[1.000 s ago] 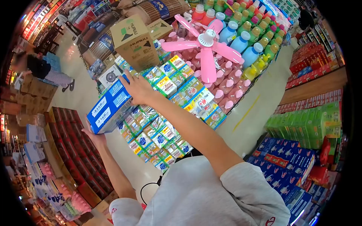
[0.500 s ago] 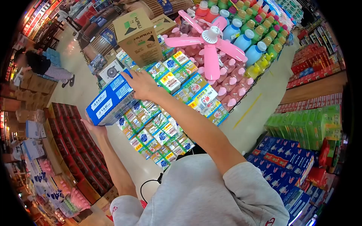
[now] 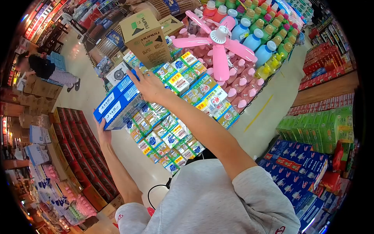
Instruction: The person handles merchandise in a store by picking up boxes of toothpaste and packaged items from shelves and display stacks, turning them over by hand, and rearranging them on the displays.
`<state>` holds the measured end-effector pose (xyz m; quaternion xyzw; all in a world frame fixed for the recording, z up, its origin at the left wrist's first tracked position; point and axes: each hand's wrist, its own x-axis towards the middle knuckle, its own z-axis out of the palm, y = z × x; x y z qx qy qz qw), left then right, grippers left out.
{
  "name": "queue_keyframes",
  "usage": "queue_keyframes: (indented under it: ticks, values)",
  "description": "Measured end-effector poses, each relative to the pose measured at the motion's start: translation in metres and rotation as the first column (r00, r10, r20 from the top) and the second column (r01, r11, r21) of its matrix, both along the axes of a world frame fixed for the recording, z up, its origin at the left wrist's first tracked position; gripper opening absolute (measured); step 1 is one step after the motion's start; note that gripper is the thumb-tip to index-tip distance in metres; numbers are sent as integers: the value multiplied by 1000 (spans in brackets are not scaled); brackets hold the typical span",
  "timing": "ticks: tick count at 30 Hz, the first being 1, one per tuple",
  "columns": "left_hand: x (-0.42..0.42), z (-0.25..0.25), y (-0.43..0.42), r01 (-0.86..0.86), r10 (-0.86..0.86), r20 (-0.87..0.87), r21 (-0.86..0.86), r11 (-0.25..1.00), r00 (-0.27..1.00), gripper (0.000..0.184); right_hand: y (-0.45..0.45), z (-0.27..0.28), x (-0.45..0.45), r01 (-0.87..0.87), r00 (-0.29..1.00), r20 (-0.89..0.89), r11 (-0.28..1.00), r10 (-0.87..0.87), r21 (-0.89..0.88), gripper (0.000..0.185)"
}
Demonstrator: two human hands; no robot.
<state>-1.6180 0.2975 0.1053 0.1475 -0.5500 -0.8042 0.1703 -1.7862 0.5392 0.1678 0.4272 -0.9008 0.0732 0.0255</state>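
A long blue box (image 3: 121,102) with white printed labels is held tilted between both hands, over the left edge of a soap display. My left hand (image 3: 103,134) grips its lower left end from below. My right hand (image 3: 151,87) is closed over its upper right end, fingers on the top edge. Under and beside my right hand lie rows of shrink-wrapped soap packs (image 3: 166,134) with green bands. Just beyond the box is a white carton (image 3: 117,74) with a round dark picture.
A cardboard carton (image 3: 145,41) stands on the display behind my right hand. Pink fan blades (image 3: 221,62) sit above rows of bottles (image 3: 254,41). Red boxes (image 3: 80,144) are stacked at left, blue boxes (image 3: 298,163) at right. A person (image 3: 48,70) is at far left.
The blue box has turned slightly, showing more of its labelled side, and shifted a little right in view. Both hands still hold it.
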Motion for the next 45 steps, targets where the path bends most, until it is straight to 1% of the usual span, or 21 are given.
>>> queue_keyframes:
  ticks: [7, 9, 11, 12, 13, 15, 17, 21, 23, 25, 27, 28, 30, 33, 35, 37, 38, 40, 42, 43, 45]
  values:
    - [-4, -6, -9, 38, -37, 6, -64, 997, 999, 69, 4, 3, -1, 4, 997, -75, 998, -9, -61, 104]
    - [-5, -9, -11, -87, 90, -33, 85, 993, 995, 64, 5, 3, 1, 13, 998, -64, 997, -18, -82, 102]
    - [-4, -11, -12, -111, 112, -49, 29, 993, 992, 65, 14, -1, 8, -13, 1000, -15, 945, 8, -326, 92]
    - [-5, -11, -19, -84, 83, -27, -59, 995, 996, 65, 22, 0, 11, -46, 999, -13, 897, 45, -440, 73]
    - [-7, -7, -22, -55, 55, -2, -146, 988, 998, 66, 33, 4, 16, -40, 999, -13, 897, 38, -441, 73]
    - [-11, 1, -30, -65, 66, 5, -123, 990, 998, 67, 61, 14, 31, -70, 993, 31, 764, 117, -642, 53]
    - [-16, 3, -43, -41, 57, 39, -330, 943, 998, 68, 96, 24, 53, -31, 991, 75, 749, 108, -662, 46]
    - [-28, 13, -51, -240, 256, -45, -532, 812, 966, 62, 159, 15, 92, 89, 990, 141, 678, 22, -730, 33]
    - [-35, 16, -60, -373, 320, -196, -572, 731, 927, 57, 187, 7, 118, 211, 974, 216, 647, -72, -733, 31]
    - [-44, 57, -18, -479, 375, -299, -604, 637, 877, 54, 209, -10, 141, 273, 961, 238, 602, -140, -750, 30]
    - [-61, 76, 11, -533, 290, -449, -665, 523, 845, 59, 224, -22, 161, 488, 872, 448, 427, -198, -762, 26]
    - [-71, 86, 30, -532, 275, -460, -659, 531, 844, 59, 227, -30, 171, 486, 874, 437, 418, -213, -768, 26]
    - [-91, 106, 82, -529, -20, -659, -621, 578, 752, 70, 231, -47, 190, 709, 704, 632, 273, -323, -650, 15]
    - [-115, 143, 186, -383, -259, -689, -630, 675, 677, 79, 235, -69, 209, 760, 646, 687, 192, -332, -621, 11]
    - [-118, 165, 250, -212, -458, -647, -689, 693, 610, 73, 239, -76, 219, 766, 627, 710, 89, -320, -636, 13]
    - [-116, 177, 309, 1, -585, -565, -720, 694, 582, 42, 248, -72, 226, 777, 602, 706, 68, -373, -626, 14]
    - [-114, 175, 337, 158, -640, -537, -685, 711, 551, 47, 255, -74, 229, 786, 581, 705, 56, -407, -615, 14]
    - [-100, 182, 389, 265, -781, -489, -753, 603, 388, 40, 265, -68, 234, 782, 545, 690, -9, -477, -623, 14]
    - [-81, 173, 436, 416, -869, -373, -769, 485, 325, 39, 274, -58, 239, 797, 469, 702, -86, -535, -598, 14]
    - [-75, 168, 456, 414, -904, -351, -805, 424, 244, 40, 280, -62, 241, 791, 456, 694, -104, -557, -603, 14]
    - [-56, 137, 494, 475, -929, -308, -799, 369, 204, 37, 290, -78, 246, 741, 429, 707, -229, -562, -631, 15]
